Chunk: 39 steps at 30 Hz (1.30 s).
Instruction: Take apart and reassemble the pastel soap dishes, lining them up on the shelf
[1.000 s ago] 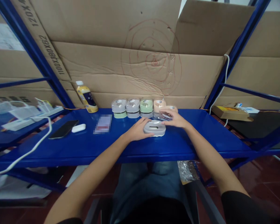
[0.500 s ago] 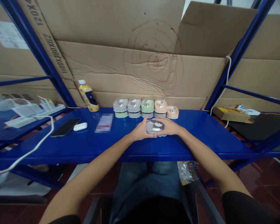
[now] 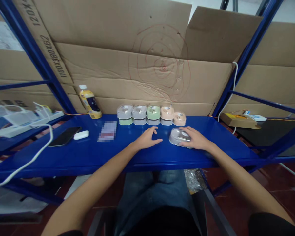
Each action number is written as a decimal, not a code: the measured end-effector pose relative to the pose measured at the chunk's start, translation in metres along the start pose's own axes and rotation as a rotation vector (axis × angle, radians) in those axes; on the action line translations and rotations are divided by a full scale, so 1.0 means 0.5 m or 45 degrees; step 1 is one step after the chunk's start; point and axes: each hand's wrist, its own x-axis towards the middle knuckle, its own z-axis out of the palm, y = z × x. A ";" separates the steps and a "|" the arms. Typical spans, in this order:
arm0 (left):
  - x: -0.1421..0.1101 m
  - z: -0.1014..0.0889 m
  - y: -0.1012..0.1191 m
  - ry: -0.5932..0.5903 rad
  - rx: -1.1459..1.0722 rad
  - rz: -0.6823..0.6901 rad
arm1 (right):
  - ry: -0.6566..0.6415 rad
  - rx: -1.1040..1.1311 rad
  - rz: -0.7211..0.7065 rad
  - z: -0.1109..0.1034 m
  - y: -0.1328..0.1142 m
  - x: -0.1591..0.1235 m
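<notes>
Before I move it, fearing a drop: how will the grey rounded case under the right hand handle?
The grey rounded case looks stiff, probably hard plastic. Its low, wide body seems unlikely to tip or roll, though the glossy curves may slip from the right hand.

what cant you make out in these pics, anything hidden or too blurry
All in the head view:
The card on the blue shelf: pixelated, so its print is unreadable.
The grey rounded container: partly covered by the right hand, so its top is not fully visible.
The bottle: label print too small to read.
The clear plastic wrap: cut off by the left edge.
</notes>
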 end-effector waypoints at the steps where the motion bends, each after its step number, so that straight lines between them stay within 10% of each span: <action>1: 0.000 -0.001 0.001 0.002 0.020 0.001 | 0.020 -0.041 0.058 -0.014 0.022 -0.030; 7: 0.002 -0.001 0.005 0.017 0.076 0.031 | 0.075 -0.378 0.614 -0.080 0.196 -0.108; 12: 0.005 0.000 0.001 0.006 0.105 0.035 | 0.157 -0.380 1.183 -0.091 0.285 -0.004; 17: 0.005 -0.001 -0.003 -0.011 0.095 0.039 | 0.320 -0.314 1.351 -0.053 0.285 0.125; 32: 0.004 -0.004 0.000 -0.036 0.107 0.043 | 0.575 -0.345 1.084 0.026 0.194 0.217; 39: 0.003 -0.003 -0.005 -0.024 0.105 0.059 | 0.059 -0.549 0.418 0.053 0.083 0.217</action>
